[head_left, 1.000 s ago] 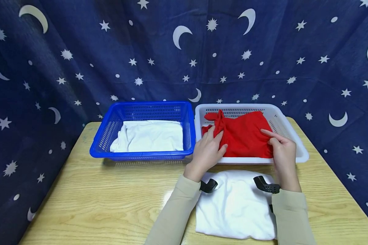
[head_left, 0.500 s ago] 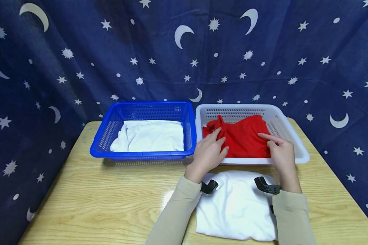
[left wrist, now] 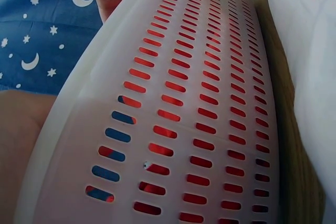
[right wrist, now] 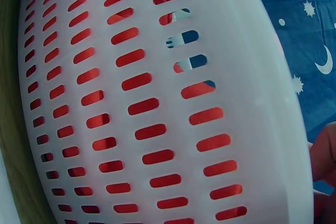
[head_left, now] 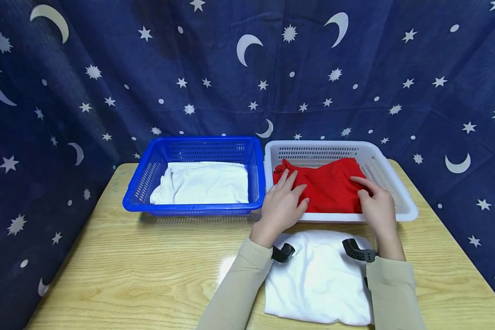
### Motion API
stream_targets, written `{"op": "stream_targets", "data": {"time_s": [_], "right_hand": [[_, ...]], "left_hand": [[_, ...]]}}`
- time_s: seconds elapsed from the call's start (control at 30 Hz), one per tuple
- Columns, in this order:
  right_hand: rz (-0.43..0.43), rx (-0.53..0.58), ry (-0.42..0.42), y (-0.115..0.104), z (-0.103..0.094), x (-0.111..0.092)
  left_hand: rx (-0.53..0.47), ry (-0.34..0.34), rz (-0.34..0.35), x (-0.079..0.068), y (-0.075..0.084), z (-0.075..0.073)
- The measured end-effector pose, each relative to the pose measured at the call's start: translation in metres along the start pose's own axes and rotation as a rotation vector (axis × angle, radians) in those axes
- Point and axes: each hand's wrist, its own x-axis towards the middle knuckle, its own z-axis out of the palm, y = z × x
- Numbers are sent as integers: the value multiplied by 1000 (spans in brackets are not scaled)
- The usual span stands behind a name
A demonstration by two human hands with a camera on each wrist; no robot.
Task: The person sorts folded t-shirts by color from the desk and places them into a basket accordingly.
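Dark blue cloth [head_left: 396,68] printed with white moons and stars hangs behind and around a pale wooden table [head_left: 148,270]. At the table's far edge two slotted plastic baskets stand side by side and touching: a blue basket [head_left: 148,181] on the left holding a folded white cloth [head_left: 202,183], and a white basket [head_left: 396,183] on the right holding a red garment [head_left: 330,188]. Just in front of the white basket, on the bare wood, lies another folded white garment [head_left: 317,279], partly under the person's beige sleeves. Both hands reach over the near rim of the white basket and rest on the red garment: the left hand [head_left: 282,204] lies flat on its left part with fingers straight and spread, and the right hand [head_left: 377,204] presses its right edge with fingers extended, gripping nothing. Both wrist views show only the basket's slotted white wall [left wrist: 210,103] close up, red showing through the slots.
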Motion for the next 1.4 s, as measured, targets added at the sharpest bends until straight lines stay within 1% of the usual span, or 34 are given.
{"op": "stream_targets", "data": {"time_s": [0.13,0.27,0.33,0.37,0.47,0.53,0.6,0.7,0.77,0.83,0.87,0.9,0.97,1.0,1.1,1.2,1.27,1.37,1.4], "right_hand": [[-8,32,34,-2,4,-1],[-26,77,108,-4,7,0],[-41,92,138,-5,9,0],[-48,96,155,-5,10,-1],[-29,135,165,-6,13,-3],[-5,167,164,-6,15,-4],[1,204,168,-6,17,-5],[-39,277,162,-5,19,-8],[-53,366,143,-5,18,-11],[-50,461,105,-4,16,-15],[-47,504,87,-4,14,-16],[-46,525,73,-4,12,-18],[-55,519,40,-3,8,-22],[-69,498,25,-2,5,-23],[-108,470,-21,1,-5,-28],[-137,490,-82,6,-16,-36],[-159,534,-131,9,-21,-42],[-199,652,-196,14,-26,-52],[-207,708,-217,16,-28,-55]], "left_hand": [[14,-9,9,-5,-2,-2],[30,-16,20,-9,-3,-3],[45,-10,29,-11,-4,-3],[55,2,39,-12,-4,-3],[58,51,68,-17,-6,-4],[33,81,86,-21,-8,-5],[4,98,109,-27,-9,-7],[-39,106,140,-35,-11,-10],[-75,105,169,-41,-12,-11],[-97,105,199,-46,-13,-12],[-100,103,215,-49,-14,-11],[-96,104,230,-51,-14,-11],[-79,114,257,-56,-15,-9],[-70,122,268,-58,-15,-9],[-85,146,284,-65,-14,-6],[-152,157,274,-74,-14,-6],[-196,171,245,-80,-15,-8],[-234,201,210,-91,-19,-9],[-239,216,202,-95,-21,-10]]}}
